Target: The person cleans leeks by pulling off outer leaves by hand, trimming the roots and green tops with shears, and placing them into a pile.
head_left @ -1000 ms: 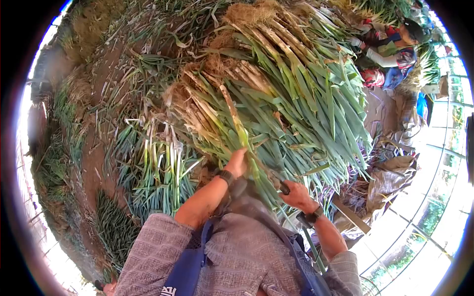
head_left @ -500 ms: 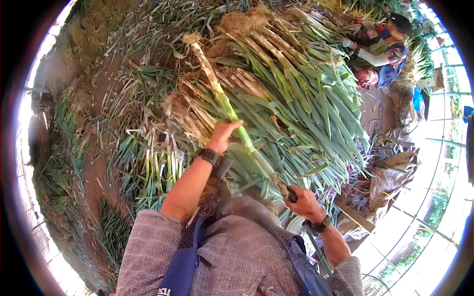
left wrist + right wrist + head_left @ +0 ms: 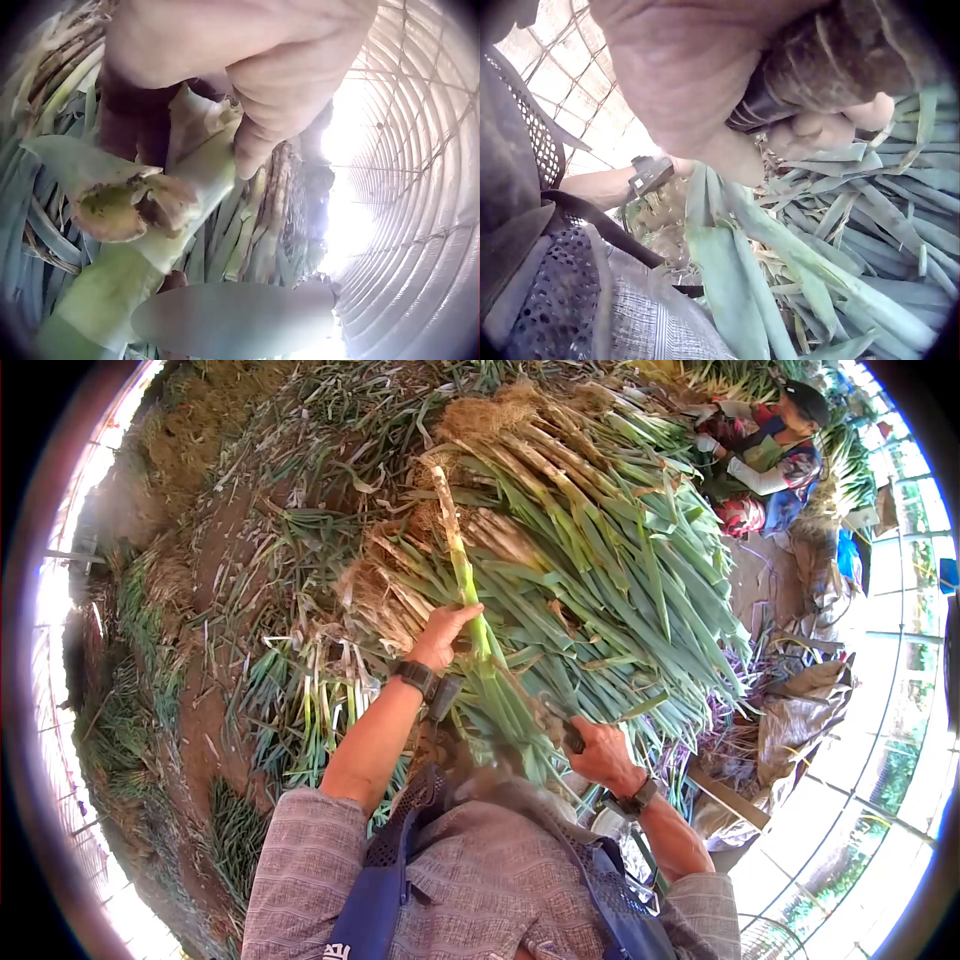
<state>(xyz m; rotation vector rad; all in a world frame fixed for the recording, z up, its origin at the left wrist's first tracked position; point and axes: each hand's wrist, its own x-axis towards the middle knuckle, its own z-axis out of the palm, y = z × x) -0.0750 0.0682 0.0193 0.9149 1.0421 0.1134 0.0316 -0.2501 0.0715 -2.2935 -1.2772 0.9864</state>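
Note:
My left hand [image 3: 440, 635] grips a long leek [image 3: 460, 568] around its pale green stem. Its brownish base slants up and away, and its leaves fan down toward my body. In the left wrist view, thumb and fingers wrap the leek [image 3: 97, 300], beside a torn, browned leaf end [image 3: 112, 214]. My right hand [image 3: 605, 753] is curled round a dark, banded knife handle [image 3: 825, 64], right of the leek's leaves. The narrow blade is blurred in the head view, angled toward the leaves. Green leaves [image 3: 735, 289] hang below this hand in the right wrist view.
A large heap of leeks [image 3: 620, 580] lies in front of me, roots [image 3: 490, 415] toward the far left. Smaller onions [image 3: 320, 695] and loose trimmings cover the ground leftward. Another person [image 3: 775, 465] sits at the far right. A wooden board [image 3: 728, 797] and brown sheeting [image 3: 795, 720] are right.
My left hand first moved up and left with the leek, its base swinging out; since then the leek has turned more upright. The right hand shifted right, then back left beside the leaves.

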